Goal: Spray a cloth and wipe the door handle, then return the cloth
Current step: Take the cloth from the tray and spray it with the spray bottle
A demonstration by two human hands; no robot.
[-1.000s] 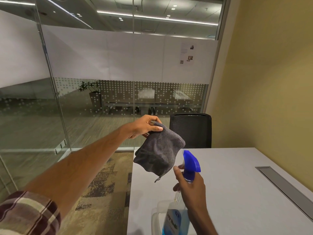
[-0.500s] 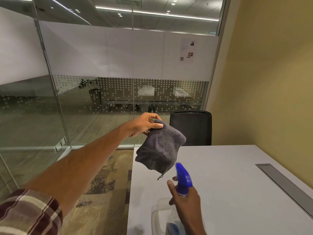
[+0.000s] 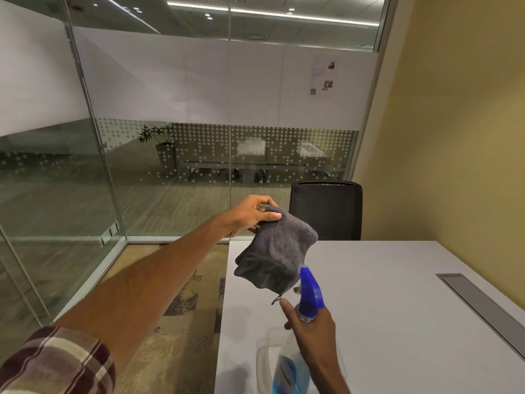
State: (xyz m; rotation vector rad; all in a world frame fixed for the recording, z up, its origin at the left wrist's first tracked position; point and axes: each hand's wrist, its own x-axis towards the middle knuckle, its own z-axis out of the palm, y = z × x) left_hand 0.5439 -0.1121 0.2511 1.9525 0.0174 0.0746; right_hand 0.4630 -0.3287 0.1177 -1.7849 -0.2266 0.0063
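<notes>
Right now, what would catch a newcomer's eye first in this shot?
Centre frame, the left hand pinches a dark grey fleecy cloth by its top edge, hanging above the white table on its left side. Just below, the right hand grips a clear spray bottle with a blue trigger head, nozzle towards the cloth. Behind: a black mesh chair.

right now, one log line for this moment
left hand: holds grey cloth | right hand: grips spray bottle | nozzle: toward grey cloth | step: spray
</notes>
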